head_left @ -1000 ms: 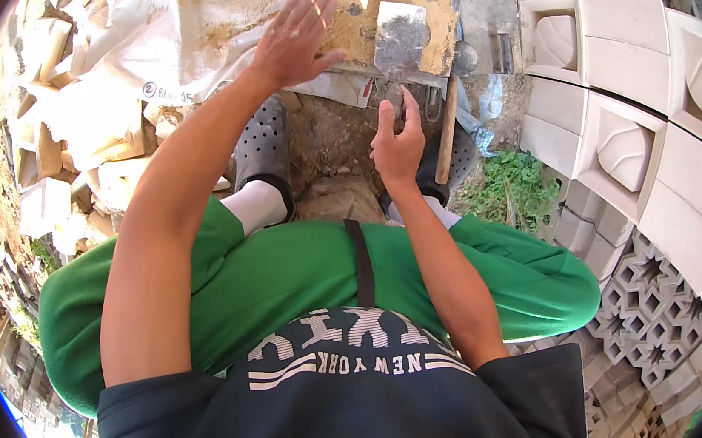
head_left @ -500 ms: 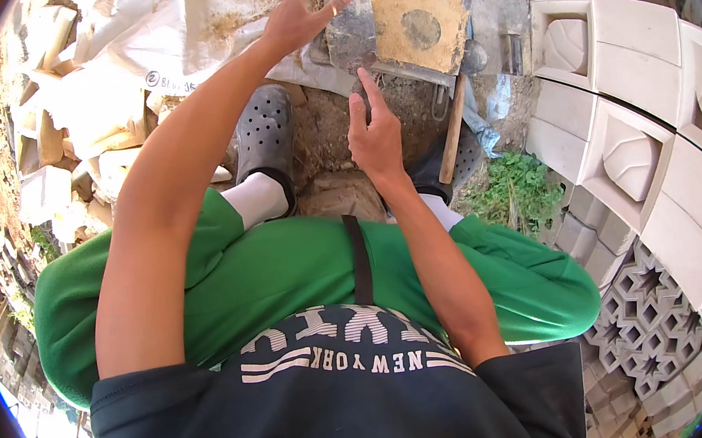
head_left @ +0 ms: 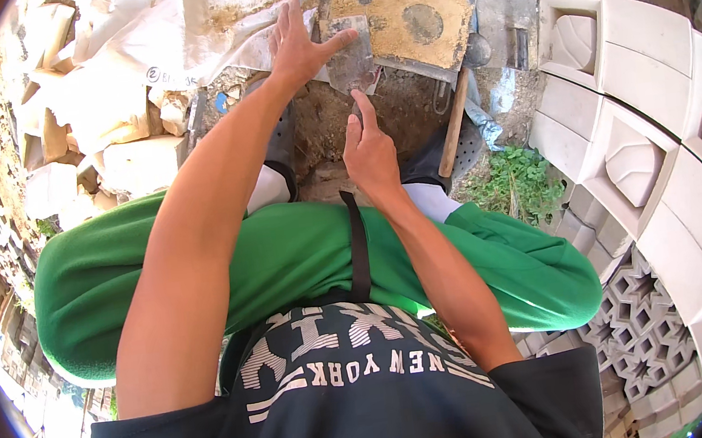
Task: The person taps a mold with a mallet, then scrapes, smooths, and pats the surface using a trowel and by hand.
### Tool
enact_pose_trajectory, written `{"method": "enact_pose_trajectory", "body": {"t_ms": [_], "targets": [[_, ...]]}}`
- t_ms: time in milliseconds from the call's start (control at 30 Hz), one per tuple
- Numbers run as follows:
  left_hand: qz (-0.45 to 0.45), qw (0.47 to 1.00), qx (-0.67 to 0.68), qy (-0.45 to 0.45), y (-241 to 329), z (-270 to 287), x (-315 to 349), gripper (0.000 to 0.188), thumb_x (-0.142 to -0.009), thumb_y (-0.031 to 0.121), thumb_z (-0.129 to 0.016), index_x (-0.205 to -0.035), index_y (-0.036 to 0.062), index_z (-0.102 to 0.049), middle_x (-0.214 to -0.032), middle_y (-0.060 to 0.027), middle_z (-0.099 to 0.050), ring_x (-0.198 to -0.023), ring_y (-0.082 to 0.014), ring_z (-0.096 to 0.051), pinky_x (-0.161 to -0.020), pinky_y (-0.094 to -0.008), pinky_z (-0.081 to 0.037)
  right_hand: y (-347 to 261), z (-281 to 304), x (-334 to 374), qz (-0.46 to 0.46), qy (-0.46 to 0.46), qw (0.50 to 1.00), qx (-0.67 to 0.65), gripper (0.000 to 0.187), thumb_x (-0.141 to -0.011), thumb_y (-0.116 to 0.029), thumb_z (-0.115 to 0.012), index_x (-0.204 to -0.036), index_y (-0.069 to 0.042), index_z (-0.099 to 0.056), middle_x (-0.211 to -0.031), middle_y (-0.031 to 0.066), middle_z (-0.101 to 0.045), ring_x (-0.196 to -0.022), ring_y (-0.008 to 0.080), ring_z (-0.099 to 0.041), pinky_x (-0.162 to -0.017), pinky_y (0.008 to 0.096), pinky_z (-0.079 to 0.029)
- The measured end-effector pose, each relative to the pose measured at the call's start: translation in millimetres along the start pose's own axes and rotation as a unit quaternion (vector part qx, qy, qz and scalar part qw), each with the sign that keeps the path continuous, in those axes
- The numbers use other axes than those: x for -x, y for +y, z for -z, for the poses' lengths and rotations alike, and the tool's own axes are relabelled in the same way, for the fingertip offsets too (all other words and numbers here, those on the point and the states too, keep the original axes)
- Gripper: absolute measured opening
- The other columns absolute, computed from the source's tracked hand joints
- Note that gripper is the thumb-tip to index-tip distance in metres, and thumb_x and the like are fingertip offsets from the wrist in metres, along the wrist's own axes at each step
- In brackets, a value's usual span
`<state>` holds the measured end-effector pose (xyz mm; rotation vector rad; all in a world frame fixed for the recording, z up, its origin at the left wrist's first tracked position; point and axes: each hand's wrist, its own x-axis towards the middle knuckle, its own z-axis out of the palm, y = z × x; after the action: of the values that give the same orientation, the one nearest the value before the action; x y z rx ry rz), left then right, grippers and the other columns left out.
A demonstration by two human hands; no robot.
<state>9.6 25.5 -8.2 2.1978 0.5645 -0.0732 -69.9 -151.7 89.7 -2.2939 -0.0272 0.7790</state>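
Note:
My right hand (head_left: 371, 153) is closed round the mostly hidden handle of a flat trowel, its index finger stretched along toward the blade. The trowel's (head_left: 349, 61) worn grey rectangular blade points away from me, by the left edge of a tan square slab (head_left: 390, 18) marked with dark round spots. Just left of the blade, my left hand (head_left: 296, 49) is open with fingers spread. Its thumb reaches to the blade's upper part; I cannot tell whether it touches. Beneath the slab shows a dark metal edge.
A wooden-handled tool (head_left: 454, 127) leans right of the slab, near my dark clog (head_left: 464, 151). Pale moulded blocks (head_left: 635, 155) and star-patterned lattice blocks (head_left: 640, 325) stack up at right. White sheeting (head_left: 220, 27) and broken pale pieces (head_left: 140, 164) lie left. A green plant (head_left: 518, 184) grows nearby.
The trowel blade has come toward me and slightly left, off most of the slab's left edge. My left hand has also drawn nearer, and more of the slab's spotted face shows.

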Motion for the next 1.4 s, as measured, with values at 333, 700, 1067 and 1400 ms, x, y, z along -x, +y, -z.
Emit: {"method": "enact_pose_trajectory", "body": {"t_ms": [333, 700, 1067, 1400], "targets": [[-0.022, 0.999, -0.009, 0.026, 4, -12, 64, 0.139, -0.068, 0.077, -0.076, -0.158, -0.0019, -0.007, -0.161, -0.0317, -0.016, -0.152, -0.0435, -0.013, -0.121, -0.0565, -0.011, 23, 10, 57, -0.040, -0.037, 0.998, -0.005, 0.047, -0.105, -0.025, -0.045, -0.150, -0.014, -0.041, -0.092, 0.0248, -0.071, -0.087, 0.0481, -0.067, -0.077, 0.0539, -0.052], [0.008, 0.996, -0.011, 0.090, 22, -3, -9, 0.138, -0.066, 0.078, -0.077, -0.158, 0.0008, -0.008, -0.161, -0.0312, -0.015, -0.151, -0.0448, -0.013, -0.121, -0.0567, -0.011, 8, 29, -21, 0.112, 0.072, 0.991, -0.010, 0.043, -0.103, -0.027, -0.046, -0.144, -0.013, -0.050, -0.083, 0.0269, -0.070, -0.080, 0.0475, -0.067, -0.073, 0.0538, -0.053], [0.077, 0.994, 0.003, 0.078, 24, -18, 43, 0.137, -0.067, 0.078, -0.076, -0.160, 0.0043, -0.007, -0.162, -0.0276, -0.014, -0.154, -0.0386, -0.008, -0.122, -0.0561, -0.003, 28, 35, 6, 0.054, 0.002, 0.995, 0.084, 0.045, -0.104, -0.030, -0.045, -0.146, -0.016, -0.046, -0.077, 0.0254, -0.069, -0.071, 0.0476, -0.066, -0.067, 0.0576, -0.053], [0.036, 0.995, -0.008, 0.094, 20, -31, 91, 0.139, -0.066, 0.074, -0.079, -0.158, 0.0044, -0.003, -0.162, -0.0302, -0.009, -0.154, -0.0400, -0.003, -0.120, -0.0591, -0.002, 44, 26, 57, 0.023, 0.015, 0.997, 0.074, 0.046, -0.104, -0.029, -0.045, -0.148, -0.016, -0.045, -0.080, 0.0249, -0.069, -0.074, 0.0464, -0.067, -0.068, 0.0567, -0.053]]}}
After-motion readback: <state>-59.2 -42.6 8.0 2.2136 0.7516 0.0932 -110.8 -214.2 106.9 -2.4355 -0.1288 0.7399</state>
